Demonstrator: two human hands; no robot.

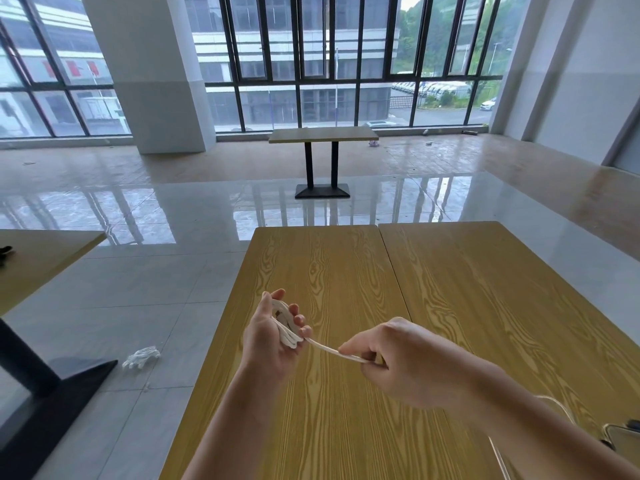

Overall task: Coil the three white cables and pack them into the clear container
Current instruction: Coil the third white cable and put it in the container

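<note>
The left hand (pixel 268 336) curled its fingers around a coiled white cable (pixel 285 327); the right hand (pixel 398 358) pinched its tail, fingertips hidden; the clear container (pixel 623 441) was cut off.

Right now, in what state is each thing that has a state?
White cable: partly coiled, one strand stretched between the hands.
Left hand: holds the coil.
Right hand: pinches the strand.
Clear container: at the frame's edge, contents not visible.

Wooden table (pixel 346 271), far table (pixel 323 135) by windows (pixel 311 46), crumpled plastic (pixel 141 357) on floor.
</note>
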